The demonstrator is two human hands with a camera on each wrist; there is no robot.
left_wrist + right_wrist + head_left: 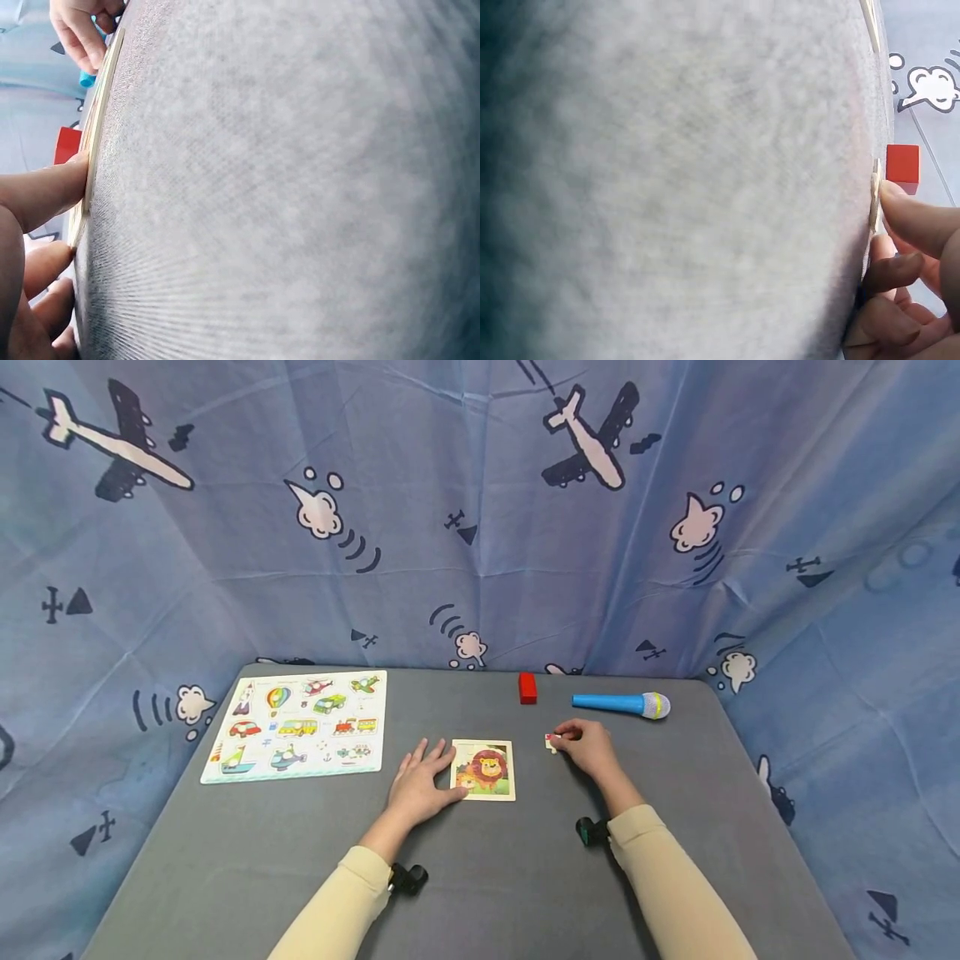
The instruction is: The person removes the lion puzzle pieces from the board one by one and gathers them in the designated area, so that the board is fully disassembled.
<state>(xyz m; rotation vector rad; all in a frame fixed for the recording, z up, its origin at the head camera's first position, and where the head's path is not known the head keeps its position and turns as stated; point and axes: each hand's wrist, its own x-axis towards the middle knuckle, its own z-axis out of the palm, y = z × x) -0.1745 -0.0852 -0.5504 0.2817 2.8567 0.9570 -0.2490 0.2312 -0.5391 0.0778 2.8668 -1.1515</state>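
Note:
A square wooden jigsaw puzzle (pixel 488 773) with a lion picture lies flat on the table. Spread out at its left side is my left hand (pixel 420 784), thumb over the lower left corner and a fingertip at the upper left edge. In the left wrist view that thumb (pixel 56 189) presses on the thin board. Right of the puzzle, my right hand (pixel 588 747) pinches a small puzzle piece (pixel 551 742), red and pale, close over the table. The right wrist view shows the piece (pixel 875 196) edge-on at the thumb tip, with the other fingers curled beneath.
A red block (pixel 527 688) sits behind the puzzle, near the table's back edge. To its right lies a blue toy microphone (pixel 621 704). A large vehicle picture board (pixel 297 727) covers the left back of the grey table (pixel 487 893). A blue curtain (pixel 405 527) hangs behind.

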